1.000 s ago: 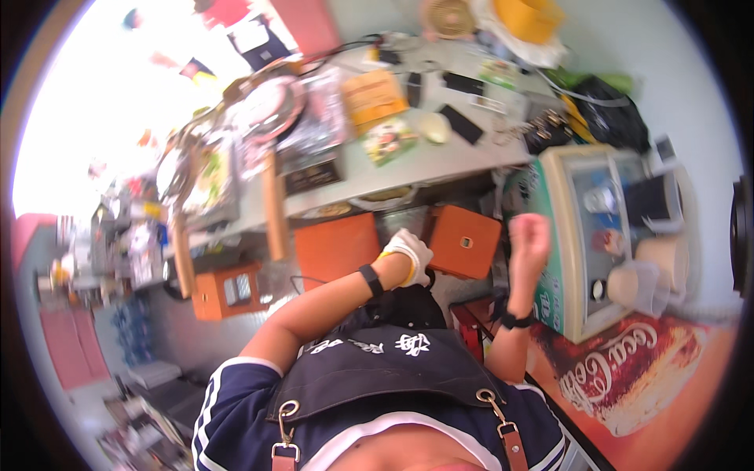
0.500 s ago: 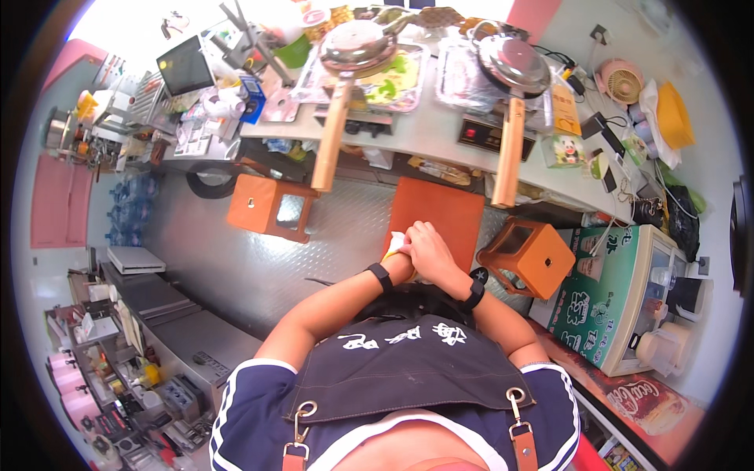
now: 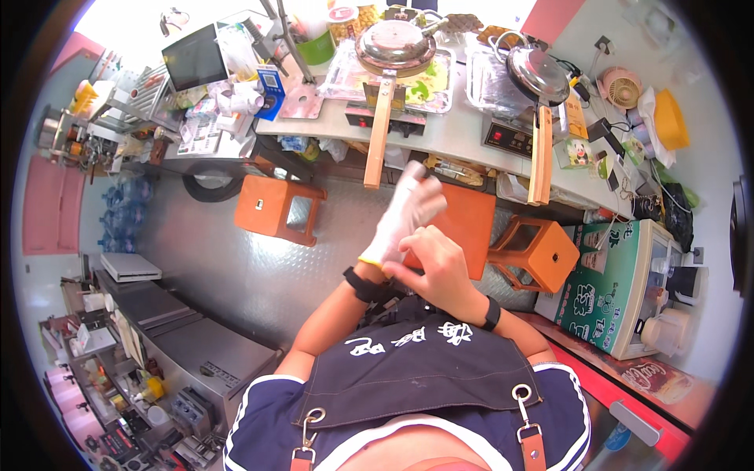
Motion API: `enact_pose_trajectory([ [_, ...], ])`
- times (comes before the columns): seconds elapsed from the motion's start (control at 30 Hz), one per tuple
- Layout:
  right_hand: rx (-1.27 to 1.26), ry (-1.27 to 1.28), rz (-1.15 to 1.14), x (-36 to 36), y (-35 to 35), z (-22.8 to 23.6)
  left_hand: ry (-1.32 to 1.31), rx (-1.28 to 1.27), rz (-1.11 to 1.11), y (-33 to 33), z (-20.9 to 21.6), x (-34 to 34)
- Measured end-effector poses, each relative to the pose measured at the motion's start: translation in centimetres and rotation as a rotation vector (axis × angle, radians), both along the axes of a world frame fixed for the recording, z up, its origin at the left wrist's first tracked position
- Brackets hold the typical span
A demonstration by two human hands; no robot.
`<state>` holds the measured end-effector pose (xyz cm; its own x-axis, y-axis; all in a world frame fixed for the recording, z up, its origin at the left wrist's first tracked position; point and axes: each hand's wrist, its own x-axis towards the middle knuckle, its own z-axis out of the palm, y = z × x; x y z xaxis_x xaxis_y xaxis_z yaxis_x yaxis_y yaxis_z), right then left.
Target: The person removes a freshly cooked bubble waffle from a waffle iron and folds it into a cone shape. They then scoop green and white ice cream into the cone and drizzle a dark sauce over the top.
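Observation:
My left hand wears a white knit glove with a yellow cuff edge. Its fingers stretch upward and apart, slightly blurred, and a dark band circles the wrist below. My bare right hand is against the glove's lower part, thumb near the yellow cuff and fingers curled, pinching the glove by the wrist. Both hands are in front of the dark apron, above an orange stool.
Ahead on the counter, two round metal pans have wooden handles jutting over the edge. Orange stools stand left and right. A green-sided glass cabinet is at the right, a steel worktop at lower left.
My left hand has risen and stretched out its fingers, the white glove now spread over it. My right hand has shifted down toward the cuff. The view has shifted slightly.

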<state>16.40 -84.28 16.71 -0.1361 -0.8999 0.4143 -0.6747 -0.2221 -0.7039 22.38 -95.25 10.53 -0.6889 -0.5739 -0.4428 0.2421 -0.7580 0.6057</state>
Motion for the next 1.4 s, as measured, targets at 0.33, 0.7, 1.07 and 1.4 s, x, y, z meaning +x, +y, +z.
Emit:
enact_pose_trajectory([
  [0.33,-0.097,0.167,0.430,-2.1,-1.7,1.4,0.198,-0.502,0.594,-1.7,6.3,0.4],
  [0.7,-0.028,-0.017,0.609,-3.7,-3.7,-0.3,-0.276,-0.870,0.523,-3.9,8.7,0.1],
  [1.07,0.204,-0.326,-0.127,-14.0,-9.2,-6.4,-0.563,-0.583,-0.192,-13.6,-2.5,0.2],
  [1.4,0.451,0.154,-0.976,-32.1,-25.3,-14.6,0.685,0.452,-0.339,-16.5,-4.3,2.8],
])
